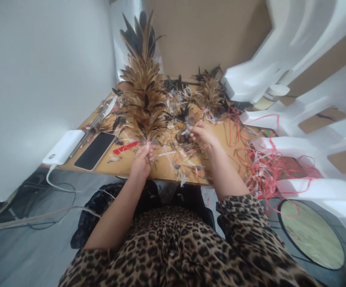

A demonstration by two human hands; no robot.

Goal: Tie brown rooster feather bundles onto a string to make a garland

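Observation:
My left hand is closed around the bound lower end of a tall feather bundle, brown along its length with long dark feathers at the top. Pinkish-red tie shows where the fingers grip. To the right, my right hand is closed in a pinch on a small dark feather with a pale, fluffy base. Beside the left hand lies a flat red strip. A second, smaller brown feather bundle rests behind my right hand. Loose feathers and white fluff lie around both hands.
On the left sit a black-screened phone and a white power adapter with a cable. Tangled pink string spreads at the right by white foam pieces. A round mirror-like disc is below. The wooden table ends near my lap.

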